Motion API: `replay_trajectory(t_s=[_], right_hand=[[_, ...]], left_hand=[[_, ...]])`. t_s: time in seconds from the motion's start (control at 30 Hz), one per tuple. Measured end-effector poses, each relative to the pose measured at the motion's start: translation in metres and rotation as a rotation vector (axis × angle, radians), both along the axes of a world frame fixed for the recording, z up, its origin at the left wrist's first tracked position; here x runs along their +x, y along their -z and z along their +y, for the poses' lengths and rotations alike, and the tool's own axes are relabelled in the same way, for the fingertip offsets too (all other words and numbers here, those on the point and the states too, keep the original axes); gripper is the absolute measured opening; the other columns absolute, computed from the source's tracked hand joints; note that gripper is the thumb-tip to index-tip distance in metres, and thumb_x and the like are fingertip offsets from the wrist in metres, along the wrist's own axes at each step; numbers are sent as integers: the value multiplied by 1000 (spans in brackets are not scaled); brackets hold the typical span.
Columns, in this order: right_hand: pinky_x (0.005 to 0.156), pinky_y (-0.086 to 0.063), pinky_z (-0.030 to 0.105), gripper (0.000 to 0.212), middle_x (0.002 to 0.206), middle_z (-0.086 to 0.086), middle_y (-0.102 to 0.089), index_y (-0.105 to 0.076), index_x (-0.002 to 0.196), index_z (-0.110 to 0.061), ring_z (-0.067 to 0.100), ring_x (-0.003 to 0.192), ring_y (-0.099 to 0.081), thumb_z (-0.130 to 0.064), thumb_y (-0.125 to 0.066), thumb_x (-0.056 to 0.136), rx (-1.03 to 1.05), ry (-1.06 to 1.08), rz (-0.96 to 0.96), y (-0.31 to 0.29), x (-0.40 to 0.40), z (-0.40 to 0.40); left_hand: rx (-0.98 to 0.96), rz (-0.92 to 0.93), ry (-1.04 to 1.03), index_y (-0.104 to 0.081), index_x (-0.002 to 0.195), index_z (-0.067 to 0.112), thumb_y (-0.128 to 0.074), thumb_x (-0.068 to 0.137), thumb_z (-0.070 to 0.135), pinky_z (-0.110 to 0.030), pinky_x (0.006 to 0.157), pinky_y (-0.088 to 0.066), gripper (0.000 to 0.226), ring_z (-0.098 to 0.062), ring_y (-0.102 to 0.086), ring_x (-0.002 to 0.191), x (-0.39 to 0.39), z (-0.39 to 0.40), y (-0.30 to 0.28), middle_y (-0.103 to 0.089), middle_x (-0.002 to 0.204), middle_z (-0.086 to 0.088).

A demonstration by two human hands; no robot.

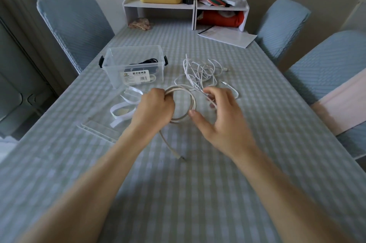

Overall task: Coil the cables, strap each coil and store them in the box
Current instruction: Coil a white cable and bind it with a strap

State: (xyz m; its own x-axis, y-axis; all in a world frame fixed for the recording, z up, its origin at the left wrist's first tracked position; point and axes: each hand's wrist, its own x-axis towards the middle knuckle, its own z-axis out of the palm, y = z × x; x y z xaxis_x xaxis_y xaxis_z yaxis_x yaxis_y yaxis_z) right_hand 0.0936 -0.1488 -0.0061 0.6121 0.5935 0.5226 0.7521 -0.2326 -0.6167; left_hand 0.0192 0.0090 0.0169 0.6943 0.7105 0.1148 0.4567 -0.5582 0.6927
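1. Cables are sitting on a checked table (257, 143) around the clear box (134, 64), the landmark here: the box is already holding dark and pale cable, and its lid (99, 129) is lying flat in front of it, toward the person. The box walls look narrow for a wide coil, so a loose loop is likely to be snagging the rim on the way in.

2. Right of the box, a white cable tangle (200, 72) is lying loose. One of its strands is crossing close to the right hand, and it could be getting dragged along and knotted into the coil.

3. In front of the box and slightly right, the coil (193, 102) is being held above the table. The left hand (153, 108) is gripping the bundled turns in a closed fist; the right hand (217, 118) is spreading wide, thumb touching the lower arc, fingertips curling at a strand that cannot be told from the tangle. If the fist is easing, the springy turns are likely to be fanning apart.

4. White straps (126, 104) are lying just in front of the box, left of the coil. Reaching for one means freeing a hand, and that is the riskiest point.

5. The coil's free tail (168, 143) is trailing toward the person, its plug (181, 157) resting on the table, and it may be catching there.
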Motion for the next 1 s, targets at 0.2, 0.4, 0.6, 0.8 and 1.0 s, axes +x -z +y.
replay_trajectory(t_s=[0.2, 0.4, 0.6, 0.8, 1.0], right_hand=[[70, -50, 36, 34, 80, -6, -57, -67, 81, -15, 14, 75, -56, -49, -70, 79, 3, -170, -226, -7, -12, -4], [77, -52, 35, 45, 89, -11, -56, -74, 98, -29, 6, 83, -59, -62, -67, 69, -470, -390, 20, 10, -13, 3], [65, -46, 31, 9, 72, 1, -66, -73, 82, -19, 9, 65, -59, -27, -76, 85, -199, -248, 323, 2, 7, -7], [44, -48, 24, 9, 73, 6, -70, -62, 86, -12, 14, 51, -61, -12, -63, 95, 194, -8, 1061, -6, 10, 3], [54, -53, 24, 18, 75, 13, -72, -72, 82, -4, 19, 64, -66, -13, -63, 94, 428, 196, 1010, 3, 4, 10]], left_hand=[[17, 121, -56, -52, 69, 8, -36, 100, 25, -31, 56, -40, 39, -30, -61, 63, 2, 13, 5, -57, 61, -10], [-55, 65, -46, -59, 73, 1, -39, 99, 27, -36, 63, -54, 42, -36, -63, 65, -2, 18, 10, -66, 73, -18], [-91, 93, -43, -54, 68, 7, -41, 96, 22, -27, 49, -37, 35, -27, -57, 59, -7, 19, 12, -58, 64, -10], [-290, -170, -78, -57, 71, -7, -45, 92, 23, -27, 47, -46, 39, -19, -57, 40, -5, -10, 8, -63, 52, -16], [-323, -297, 51, -62, 72, -7, -41, 100, 28, -35, 52, -57, 49, -24, -65, 45, -1, -50, 11, -64, 50, -12]])
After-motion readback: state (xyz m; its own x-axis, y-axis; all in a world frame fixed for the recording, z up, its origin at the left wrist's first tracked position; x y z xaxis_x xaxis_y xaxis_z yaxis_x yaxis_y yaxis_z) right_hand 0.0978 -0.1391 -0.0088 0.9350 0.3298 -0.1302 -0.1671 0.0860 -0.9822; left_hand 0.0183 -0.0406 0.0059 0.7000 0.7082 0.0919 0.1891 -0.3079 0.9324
